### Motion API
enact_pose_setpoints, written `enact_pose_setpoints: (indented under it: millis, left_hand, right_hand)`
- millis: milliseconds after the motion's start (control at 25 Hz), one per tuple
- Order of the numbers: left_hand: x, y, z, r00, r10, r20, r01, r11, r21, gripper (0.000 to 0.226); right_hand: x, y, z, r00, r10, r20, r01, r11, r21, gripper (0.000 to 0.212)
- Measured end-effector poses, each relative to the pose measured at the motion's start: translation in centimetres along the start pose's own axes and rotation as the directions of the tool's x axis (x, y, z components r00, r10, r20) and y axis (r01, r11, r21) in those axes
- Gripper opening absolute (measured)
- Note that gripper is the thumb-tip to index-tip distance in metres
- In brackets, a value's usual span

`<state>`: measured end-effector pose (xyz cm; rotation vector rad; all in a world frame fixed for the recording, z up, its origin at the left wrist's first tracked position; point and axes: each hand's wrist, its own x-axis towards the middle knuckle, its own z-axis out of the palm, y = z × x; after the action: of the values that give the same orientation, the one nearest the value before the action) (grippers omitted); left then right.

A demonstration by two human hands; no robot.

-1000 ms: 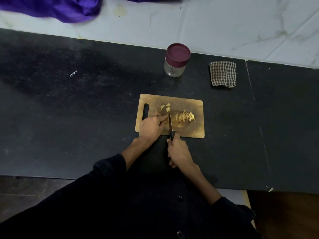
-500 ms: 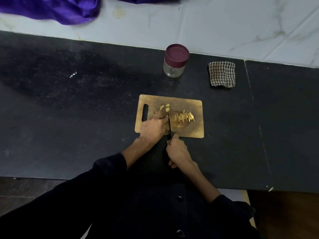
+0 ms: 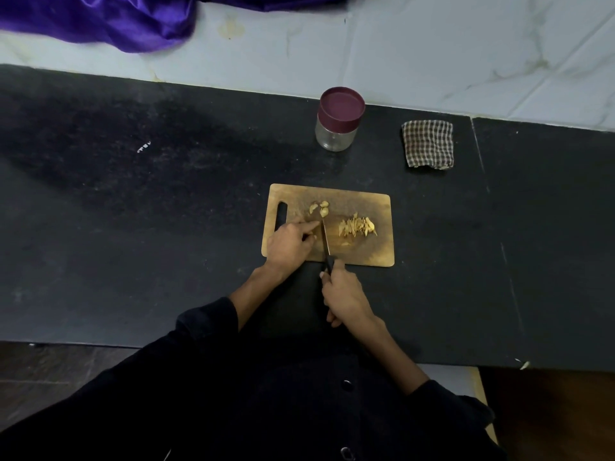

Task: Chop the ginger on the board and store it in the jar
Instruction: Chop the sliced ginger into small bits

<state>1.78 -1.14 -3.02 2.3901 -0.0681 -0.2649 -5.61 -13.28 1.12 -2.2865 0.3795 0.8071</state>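
A wooden cutting board point(image 3: 366, 254) lies on the black counter. A pile of sliced ginger point(image 3: 357, 226) sits on its right half, and a few larger ginger pieces point(image 3: 320, 208) lie near its far middle. My right hand point(image 3: 346, 296) grips the black handle of a knife point(image 3: 325, 242), whose blade runs across the board. My left hand point(image 3: 291, 242) rests on the board's left side, fingers curled and pressed down just left of the blade; what it holds is hidden. A clear glass jar point(image 3: 336, 123) with a maroon lid on stands behind the board.
A folded checked cloth point(image 3: 428, 144) lies right of the jar. Purple fabric point(image 3: 100, 21) drapes over the pale tiled ledge at the far left. The black counter point(image 3: 133, 227) stretches wide to the left and right of the board.
The knife blade and my left fingertips have shifted slightly leftwards along the board. The ginger piles, jar and cloth have stayed put.
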Motion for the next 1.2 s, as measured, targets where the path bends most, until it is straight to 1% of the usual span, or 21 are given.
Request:
enact_pose_setpoints:
  millis: [80,160,240,360,480,560,640,680,840,920,960,1040,1200]
  left_hand:
    - [0.0,-0.2,0.2,1.0,0.006,-0.012,-0.006,1.0,-0.006,0.036]
    - [0.1,-0.3,0.3,1.0,0.006,-0.028,-0.006,1.0,-0.005,0.036]
    - [0.0,-0.2,0.3,0.999,0.016,-0.037,-0.015,0.999,0.029,0.036]
    - [-0.2,0.0,0.5,0.998,0.043,-0.035,-0.039,0.994,0.103,0.036]
    - [-0.1,0.3,0.1,0.997,0.066,-0.046,-0.063,0.996,0.064,0.033]
    - [0.5,0.8,-0.5,0.988,0.111,-0.107,-0.109,0.994,0.023,0.03]
    - [1.8,1.4,-1.4,0.975,0.119,-0.19,-0.116,0.993,0.028,0.025]
    - [2.6,1.4,-1.6,0.973,0.108,-0.203,-0.101,0.994,0.047,0.023]
    - [4.3,1.0,-0.9,0.987,0.033,-0.157,-0.004,0.984,0.18,0.02]
    - [4.0,1.2,-0.5,0.985,0.011,-0.173,0.025,0.978,0.206,0.018]
    - [3.9,1.4,-0.5,0.982,0.011,-0.188,0.027,0.979,0.202,0.017]
    - [4.0,1.8,-0.6,0.983,-0.025,-0.181,0.051,0.989,0.138,0.015]
    - [4.9,2.0,-1.2,0.99,-0.112,-0.084,0.117,0.991,0.058,0.01]
  right_hand:
    - [0.2,0.1,0.1,1.0,-0.016,0.005,0.016,0.999,-0.052,0.022]
    - [0.2,0.5,-0.3,1.0,0.003,-0.021,-0.004,0.998,-0.067,0.02]
    - [0.2,1.2,-1.0,0.998,0.032,-0.058,-0.034,0.998,-0.045,0.021]
    - [0.0,1.7,-1.7,0.996,0.053,-0.077,-0.052,0.999,0.013,0.021]
    - [-0.2,1.8,-1.8,0.996,0.032,-0.084,-0.028,0.998,0.05,0.022]
    - [-0.1,1.8,-1.9,0.996,0.023,-0.086,-0.018,0.998,0.063,0.022]
    - [0.0,1.8,-2.1,0.996,0.021,-0.084,-0.015,0.997,0.069,0.021]
    - [0.0,1.8,-2.1,0.996,0.018,-0.083,-0.012,0.998,0.067,0.021]
    - [0.1,1.9,-2.1,0.995,0.005,-0.095,0.0,0.998,0.055,0.021]
    - [0.1,1.9,-2.2,0.996,0.008,-0.093,-0.002,0.998,0.066,0.02]
    - [0.1,1.8,-2.2,0.996,0.012,-0.089,-0.006,0.997,0.07,0.02]
    - [0.0,1.8,-2.2,0.997,0.014,-0.077,-0.008,0.997,0.075,0.019]
    - [0.0,1.8,-2.1,0.997,0.004,-0.077,0.001,0.998,0.063,0.02]
